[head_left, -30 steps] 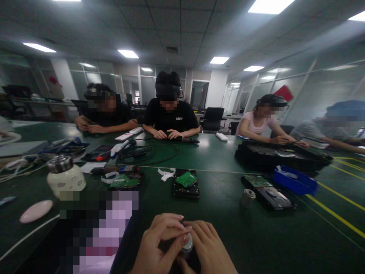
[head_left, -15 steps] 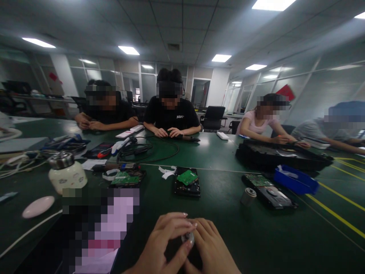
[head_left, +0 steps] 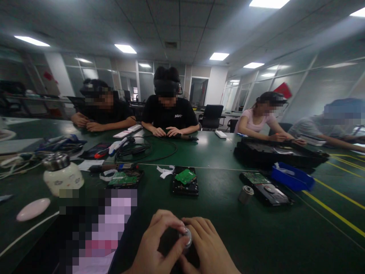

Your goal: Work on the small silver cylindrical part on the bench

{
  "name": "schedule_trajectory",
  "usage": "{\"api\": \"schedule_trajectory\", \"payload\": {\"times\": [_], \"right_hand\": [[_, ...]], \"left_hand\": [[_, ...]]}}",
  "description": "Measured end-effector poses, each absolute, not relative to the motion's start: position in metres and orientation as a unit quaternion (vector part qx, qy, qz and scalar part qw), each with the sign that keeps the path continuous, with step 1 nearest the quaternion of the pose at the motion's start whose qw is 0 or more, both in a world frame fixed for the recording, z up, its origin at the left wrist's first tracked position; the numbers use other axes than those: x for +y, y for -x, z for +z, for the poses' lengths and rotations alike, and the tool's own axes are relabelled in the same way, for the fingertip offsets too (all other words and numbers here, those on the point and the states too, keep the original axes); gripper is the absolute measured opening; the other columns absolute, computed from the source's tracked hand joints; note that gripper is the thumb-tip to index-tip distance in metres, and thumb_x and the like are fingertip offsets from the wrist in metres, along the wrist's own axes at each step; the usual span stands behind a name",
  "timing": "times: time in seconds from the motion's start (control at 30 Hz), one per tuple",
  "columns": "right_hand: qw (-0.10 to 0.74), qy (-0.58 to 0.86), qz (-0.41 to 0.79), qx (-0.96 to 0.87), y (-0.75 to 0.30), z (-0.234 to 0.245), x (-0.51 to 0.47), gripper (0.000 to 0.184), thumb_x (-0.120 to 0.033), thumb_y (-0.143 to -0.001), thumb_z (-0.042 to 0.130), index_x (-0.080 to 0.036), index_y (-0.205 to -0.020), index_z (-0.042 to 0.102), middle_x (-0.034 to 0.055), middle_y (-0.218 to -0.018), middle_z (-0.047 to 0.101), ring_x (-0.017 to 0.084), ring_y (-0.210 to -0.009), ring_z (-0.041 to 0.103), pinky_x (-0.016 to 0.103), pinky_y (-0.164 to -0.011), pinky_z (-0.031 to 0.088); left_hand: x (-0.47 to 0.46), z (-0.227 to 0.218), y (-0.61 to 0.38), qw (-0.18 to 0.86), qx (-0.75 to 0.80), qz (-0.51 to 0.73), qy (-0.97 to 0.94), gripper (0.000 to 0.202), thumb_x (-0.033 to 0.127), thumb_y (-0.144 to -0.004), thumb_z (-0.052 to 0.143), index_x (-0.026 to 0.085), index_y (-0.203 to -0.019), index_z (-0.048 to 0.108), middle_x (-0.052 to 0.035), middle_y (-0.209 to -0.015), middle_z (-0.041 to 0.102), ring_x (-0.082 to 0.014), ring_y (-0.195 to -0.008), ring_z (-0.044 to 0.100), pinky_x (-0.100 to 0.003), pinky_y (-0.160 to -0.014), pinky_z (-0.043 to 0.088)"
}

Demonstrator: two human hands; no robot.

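Near the table's front edge, my left hand [head_left: 159, 243] pinches a small round silver metal part [head_left: 186, 239] between thumb and fingertips. My right hand [head_left: 209, 243] is curled around the part's far and right side, its fingers pressed together. Only the part's shiny round end shows; the rest is hidden by my hands. Beyond them lies a black hard drive [head_left: 185, 189] with a green circuit board [head_left: 186, 176] resting askew on top. A silver metal cylinder [head_left: 245, 195] stands on the table to the right.
Another drive [head_left: 270, 192] and a blue bin [head_left: 293, 178] lie to the right, near a large black tray [head_left: 278, 154]. At left are a cream bottle [head_left: 63, 177], a pink oval object [head_left: 33, 209], an electric screwdriver [head_left: 114, 167] and cables. Several people sit across the green table [head_left: 211, 152].
My left fingers have shifted back and bent around the silver part, so more of its round end shows. The view has turned slightly right.
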State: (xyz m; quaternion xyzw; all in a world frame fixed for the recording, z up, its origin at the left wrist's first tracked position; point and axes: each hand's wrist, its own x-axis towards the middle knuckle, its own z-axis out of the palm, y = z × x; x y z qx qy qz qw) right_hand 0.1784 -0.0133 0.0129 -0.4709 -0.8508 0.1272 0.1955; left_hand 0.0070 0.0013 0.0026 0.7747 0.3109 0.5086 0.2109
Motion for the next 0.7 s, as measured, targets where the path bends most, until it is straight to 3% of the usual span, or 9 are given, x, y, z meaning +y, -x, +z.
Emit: {"api": "schedule_trajectory", "payload": {"times": [0.33,0.57,0.7], "right_hand": [[0.218,0.462,0.122,-0.851,-0.1776,0.0133,-0.0157,0.028,-0.026,-0.078,0.057,-0.016,-0.104,0.061,0.0101,-0.114,0.063,0.024,-0.110,0.052,0.037,-0.096,0.036],[0.212,0.432,0.123,-0.868,-0.1766,0.0190,-0.0156,0.027,-0.026,-0.077,0.057,-0.016,-0.102,0.061,0.0093,-0.107,0.065,0.024,-0.108,0.053,0.037,-0.095,0.037],[0.223,0.437,0.120,-0.863,-0.1757,0.0192,-0.0148,0.026,-0.025,-0.078,0.056,-0.016,-0.102,0.061,0.0101,-0.108,0.065,0.024,-0.107,0.054,0.038,-0.095,0.038]], "left_hand": [[0.0036,0.0058,-0.0082,0.238,0.332,0.515,-0.753,0.023,0.011,-0.075,0.066,0.023,-0.091,0.054,0.0019,-0.078,0.068,-0.0176,-0.086,0.063,-0.031,-0.077,0.049],[-0.0010,0.0083,-0.0115,0.254,0.333,0.556,-0.718,0.019,0.009,-0.071,0.065,0.021,-0.076,0.051,0.0013,-0.073,0.064,-0.0152,-0.073,0.066,-0.025,-0.066,0.053],[-0.0032,0.0091,-0.0119,0.282,0.328,0.572,-0.697,0.020,0.009,-0.072,0.065,0.021,-0.078,0.050,0.0015,-0.075,0.065,-0.0147,-0.075,0.068,-0.024,-0.067,0.055]]}}
